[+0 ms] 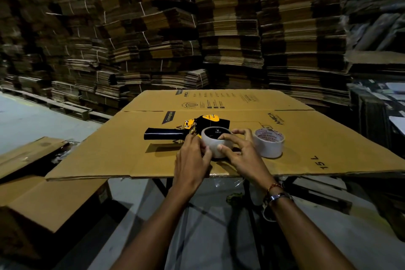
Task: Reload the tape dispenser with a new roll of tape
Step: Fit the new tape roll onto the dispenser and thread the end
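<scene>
Your left hand (192, 155) and right hand (238, 149) both curl their grip round the tape roll (213, 142), seated on the tape dispenser (197, 127) lying on the cardboard-covered bench (109, 149). A second roll (270, 143) stands just right.

Single head-worn wide-angle view, being aimed forward and down. Cardboard sheet (306, 138) being seen close, mid-frame; forearms entering from bottom edge. Stacked cartons (230, 28) being shown farther off, filling upper frame, edges being bent by lens.
</scene>
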The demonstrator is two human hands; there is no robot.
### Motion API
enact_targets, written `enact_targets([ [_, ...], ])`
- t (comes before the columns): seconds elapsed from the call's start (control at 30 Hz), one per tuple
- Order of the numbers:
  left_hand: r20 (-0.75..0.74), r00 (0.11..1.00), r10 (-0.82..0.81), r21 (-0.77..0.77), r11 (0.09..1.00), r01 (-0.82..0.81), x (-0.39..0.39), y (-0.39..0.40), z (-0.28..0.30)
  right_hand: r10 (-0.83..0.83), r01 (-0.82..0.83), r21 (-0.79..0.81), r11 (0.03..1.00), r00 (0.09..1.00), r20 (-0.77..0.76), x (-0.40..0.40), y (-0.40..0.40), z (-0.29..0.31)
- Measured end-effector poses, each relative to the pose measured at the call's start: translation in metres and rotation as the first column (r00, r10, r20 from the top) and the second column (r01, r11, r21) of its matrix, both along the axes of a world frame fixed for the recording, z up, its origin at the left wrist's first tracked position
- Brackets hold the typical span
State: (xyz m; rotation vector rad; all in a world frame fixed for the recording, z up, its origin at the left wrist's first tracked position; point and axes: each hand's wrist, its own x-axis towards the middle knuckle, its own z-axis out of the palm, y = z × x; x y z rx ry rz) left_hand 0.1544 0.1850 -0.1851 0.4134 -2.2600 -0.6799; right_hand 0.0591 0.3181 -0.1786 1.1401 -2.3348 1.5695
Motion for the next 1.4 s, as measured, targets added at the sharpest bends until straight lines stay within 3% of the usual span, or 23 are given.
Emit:
enact_targets([
  [0.17,0.006,1.000,0.022,-0.012,1.000,-0.021,-0.004,0.000,0.002,-0.013,0.016,0.087,0.996,0.999,-0.037,-0.002,-0.009,0.000],
  [0.5,0.030,0.979,-0.201,-0.031,0.979,0.202,-0.008,-0.027,0.014,0.108,-0.102,0.155,0.983,0.994,-0.028,-0.016,-0.010,0.007],
  [0.7,0.040,0.953,-0.301,0.157,0.943,0.292,-0.001,-0.041,0.016,0.172,-0.176,0.142,0.974,0.984,0.039,-0.021,-0.010,0.010],
  [1.13,0.065,0.977,-0.204,-0.056,0.977,0.208,-0.002,-0.030,0.006,0.177,-0.177,0.135,0.975,0.984,0.006,-0.025,-0.009,0.006],
  [1.4,0.226,0.870,-0.438,0.224,0.893,0.391,0.006,-0.057,0.029,0.215,-0.213,0.160,0.964,0.977,0.008,-0.028,-0.007,0.010],
])
